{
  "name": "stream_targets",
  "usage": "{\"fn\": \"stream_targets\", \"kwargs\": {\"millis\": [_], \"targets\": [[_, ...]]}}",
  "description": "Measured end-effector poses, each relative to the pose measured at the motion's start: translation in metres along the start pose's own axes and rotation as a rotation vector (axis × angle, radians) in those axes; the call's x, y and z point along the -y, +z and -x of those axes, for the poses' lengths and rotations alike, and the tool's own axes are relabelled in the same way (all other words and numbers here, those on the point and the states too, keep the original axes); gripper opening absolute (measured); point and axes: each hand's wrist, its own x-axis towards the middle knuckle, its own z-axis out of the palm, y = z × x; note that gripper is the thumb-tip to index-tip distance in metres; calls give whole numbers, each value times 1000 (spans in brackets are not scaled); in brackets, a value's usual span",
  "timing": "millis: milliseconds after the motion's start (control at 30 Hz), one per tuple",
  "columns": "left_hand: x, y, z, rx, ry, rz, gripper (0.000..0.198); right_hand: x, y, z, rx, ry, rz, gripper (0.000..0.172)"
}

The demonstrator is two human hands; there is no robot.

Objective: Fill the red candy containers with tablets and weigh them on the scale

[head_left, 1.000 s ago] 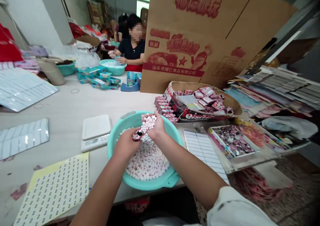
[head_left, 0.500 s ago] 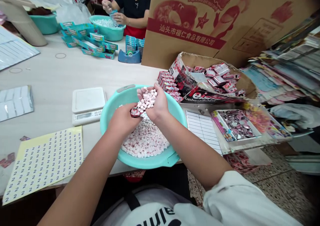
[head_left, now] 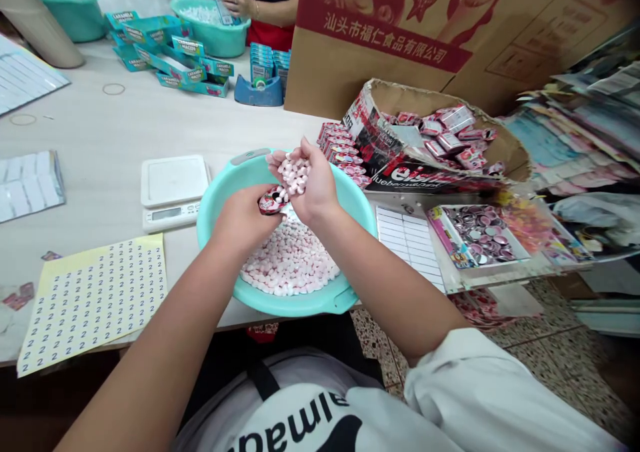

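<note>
My left hand (head_left: 241, 220) is closed around a small red candy packet (head_left: 269, 202) whose open end faces my right hand. Cupped with its palm up, my right hand (head_left: 321, 191) carries a heap of pale pink and white candies (head_left: 295, 175). The heap's lower edge touches the packet's mouth. Both hands are above a turquoise basin (head_left: 361, 217), and a thick layer of the same loose candies (head_left: 293, 265) covers its bottom. How full the packet is cannot be seen.
A white scale (head_left: 174, 184) and a sheet of numbered stickers (head_left: 100, 289) lie left of the basin. To the right are a cut carton (head_left: 385, 152) of red packets and a box of metallic discs (head_left: 483, 235). A co-worker's hand (head_left: 237, 2) holds a blue packet behind.
My right hand has tilted more steeply toward the packet, and its heap of candies looks smaller. The camera view has dipped, so the far side sits higher. My left hand still grips the packet.
</note>
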Motion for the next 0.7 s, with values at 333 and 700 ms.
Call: {"fn": "stream_targets", "kwargs": {"millis": [333,700], "targets": [[-2,1,1,-7,15,-29,12,-3,-3,-2,40,-78,83,40],[5,2,-4,-77,-29,72,41,-7,2,4,123,-193,257,56]]}}
